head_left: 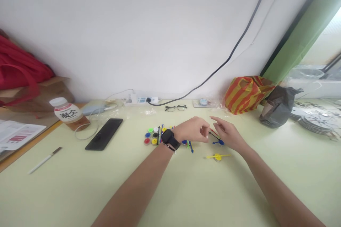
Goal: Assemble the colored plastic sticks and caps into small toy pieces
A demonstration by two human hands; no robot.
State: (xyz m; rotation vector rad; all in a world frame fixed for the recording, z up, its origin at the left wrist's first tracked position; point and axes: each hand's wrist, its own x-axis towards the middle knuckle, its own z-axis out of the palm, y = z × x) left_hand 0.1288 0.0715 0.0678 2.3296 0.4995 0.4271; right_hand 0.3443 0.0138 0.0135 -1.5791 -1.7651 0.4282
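My left hand (194,130), with a black watch on the wrist, hovers over the pale green table (170,191) with its fingers curled into a pinch. My right hand (228,134) sits just to its right, fingers pinched around a thin black stick (213,135) that runs between the two hands. Under the right hand lies a blue disc with sticks (218,142). A yellow disc on a yellow stick (218,156) lies nearer me. To the left of the left wrist are several small coloured discs (151,136) and a bundle of coloured sticks (160,134).
A black phone (104,133), a bottle (68,113), a white pen (44,160) and papers (16,133) lie at the left. Glasses (176,108) and a power strip (141,100) sit by the wall. A striped bag (246,93), a grey bag (277,106) and plates (317,118) are at the right.
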